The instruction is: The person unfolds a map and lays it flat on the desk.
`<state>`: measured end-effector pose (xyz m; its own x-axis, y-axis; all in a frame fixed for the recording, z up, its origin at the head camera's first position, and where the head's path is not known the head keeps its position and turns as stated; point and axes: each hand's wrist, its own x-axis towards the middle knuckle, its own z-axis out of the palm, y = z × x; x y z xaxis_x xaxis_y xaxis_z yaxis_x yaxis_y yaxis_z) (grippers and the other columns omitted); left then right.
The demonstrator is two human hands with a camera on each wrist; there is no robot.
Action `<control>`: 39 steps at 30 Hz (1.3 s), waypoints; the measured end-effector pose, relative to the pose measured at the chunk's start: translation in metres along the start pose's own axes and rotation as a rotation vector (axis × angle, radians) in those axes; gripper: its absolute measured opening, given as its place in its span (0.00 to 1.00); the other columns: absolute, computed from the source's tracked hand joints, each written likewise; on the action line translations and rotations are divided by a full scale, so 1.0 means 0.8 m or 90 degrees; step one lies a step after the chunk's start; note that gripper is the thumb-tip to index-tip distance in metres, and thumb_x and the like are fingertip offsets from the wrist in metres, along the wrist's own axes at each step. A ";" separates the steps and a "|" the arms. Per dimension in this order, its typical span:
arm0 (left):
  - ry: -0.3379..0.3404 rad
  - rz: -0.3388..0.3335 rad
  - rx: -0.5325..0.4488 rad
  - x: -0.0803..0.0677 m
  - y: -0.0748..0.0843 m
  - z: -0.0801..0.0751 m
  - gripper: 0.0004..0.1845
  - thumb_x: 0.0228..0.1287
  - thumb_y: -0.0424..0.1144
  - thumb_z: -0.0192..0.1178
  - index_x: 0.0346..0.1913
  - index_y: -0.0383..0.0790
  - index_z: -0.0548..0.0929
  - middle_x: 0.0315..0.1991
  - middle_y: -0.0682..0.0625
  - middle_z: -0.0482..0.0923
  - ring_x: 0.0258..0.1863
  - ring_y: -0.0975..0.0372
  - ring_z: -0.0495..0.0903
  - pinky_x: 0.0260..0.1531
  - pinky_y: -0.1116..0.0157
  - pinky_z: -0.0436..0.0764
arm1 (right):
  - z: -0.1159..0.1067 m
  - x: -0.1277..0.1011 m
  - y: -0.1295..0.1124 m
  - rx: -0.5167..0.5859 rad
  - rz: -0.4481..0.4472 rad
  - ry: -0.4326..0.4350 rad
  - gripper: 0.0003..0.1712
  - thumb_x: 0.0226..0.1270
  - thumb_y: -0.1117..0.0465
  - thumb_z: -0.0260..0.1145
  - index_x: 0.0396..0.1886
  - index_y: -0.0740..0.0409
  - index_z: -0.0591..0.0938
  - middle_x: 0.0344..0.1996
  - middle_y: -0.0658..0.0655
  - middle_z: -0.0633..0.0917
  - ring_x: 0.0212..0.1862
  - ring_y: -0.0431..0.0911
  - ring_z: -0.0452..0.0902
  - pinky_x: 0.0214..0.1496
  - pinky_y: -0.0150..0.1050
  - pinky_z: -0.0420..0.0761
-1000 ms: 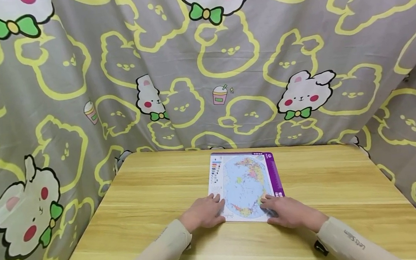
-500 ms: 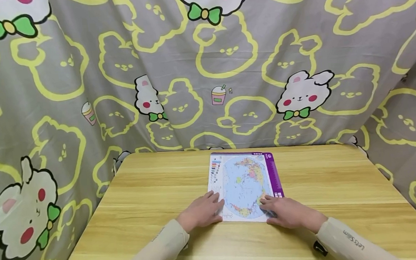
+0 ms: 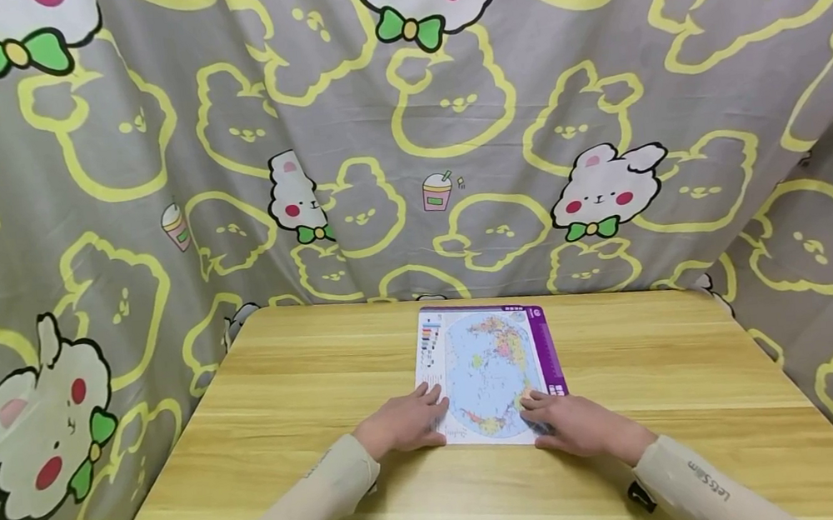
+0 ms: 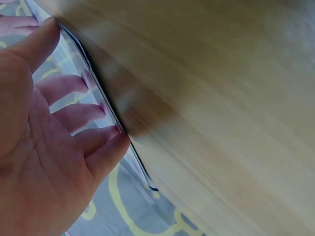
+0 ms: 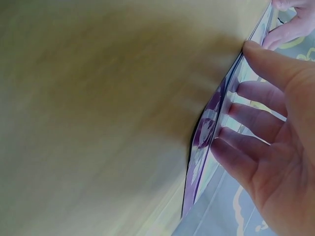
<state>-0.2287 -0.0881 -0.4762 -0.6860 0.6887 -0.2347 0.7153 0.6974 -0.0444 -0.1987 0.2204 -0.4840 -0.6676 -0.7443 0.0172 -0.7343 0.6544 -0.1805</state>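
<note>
Left hand [image 3: 405, 420] slightly farther out to the left than a second ago, its thumb drawn back a touch across the map sheet [image 3: 484, 383], patterned curtain [image 3: 365, 114] sitting a little farther left in the head view

The tabletop in front of me is pale yellow, wood-grained board [image 3: 642, 339], its far corners rounded and its grain running from side to side. On it, about midway across and just beside the far edge, lies a rectangular sheet printed with an oval, light-blue world map [image 3: 484, 379], with purple along its right and far sides.
</note>
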 end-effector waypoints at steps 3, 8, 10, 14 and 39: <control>-0.001 0.000 0.005 0.000 0.002 -0.001 0.36 0.65 0.61 0.51 0.70 0.43 0.65 0.70 0.43 0.59 0.69 0.50 0.58 0.63 0.60 0.65 | -0.001 -0.001 0.001 -0.005 -0.009 0.005 0.28 0.63 0.53 0.65 0.56 0.67 0.78 0.58 0.67 0.75 0.61 0.62 0.69 0.59 0.56 0.70; -0.003 0.001 0.006 -0.002 0.004 -0.003 0.36 0.64 0.61 0.52 0.70 0.44 0.65 0.70 0.43 0.59 0.69 0.50 0.58 0.64 0.60 0.65 | -0.002 -0.004 0.000 -0.013 -0.005 -0.005 0.27 0.64 0.54 0.64 0.57 0.67 0.77 0.60 0.66 0.74 0.62 0.61 0.67 0.59 0.55 0.70; -0.003 0.004 0.009 -0.003 0.005 -0.003 0.36 0.64 0.62 0.51 0.70 0.45 0.65 0.70 0.43 0.59 0.69 0.50 0.58 0.64 0.60 0.64 | -0.003 -0.005 0.000 -0.019 -0.004 -0.008 0.27 0.64 0.54 0.64 0.58 0.67 0.77 0.60 0.66 0.73 0.63 0.61 0.67 0.59 0.55 0.70; -0.004 0.011 0.016 -0.004 0.007 -0.002 0.36 0.64 0.62 0.51 0.70 0.46 0.65 0.70 0.43 0.58 0.69 0.50 0.58 0.64 0.60 0.64 | -0.005 -0.007 0.001 -0.028 -0.008 -0.010 0.26 0.65 0.56 0.64 0.58 0.68 0.76 0.61 0.67 0.73 0.63 0.62 0.67 0.58 0.55 0.71; 0.005 0.050 0.035 -0.015 0.025 -0.002 0.37 0.60 0.64 0.54 0.69 0.50 0.67 0.70 0.45 0.59 0.68 0.51 0.60 0.62 0.59 0.67 | -0.006 -0.017 0.007 -0.050 0.013 -0.030 0.22 0.68 0.62 0.60 0.59 0.66 0.76 0.62 0.64 0.72 0.63 0.60 0.66 0.58 0.54 0.71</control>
<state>-0.2067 -0.0820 -0.4724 -0.6277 0.7429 -0.2324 0.7735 0.6290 -0.0785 -0.1944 0.2350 -0.4804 -0.6772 -0.7351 -0.0321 -0.7293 0.6764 -0.1033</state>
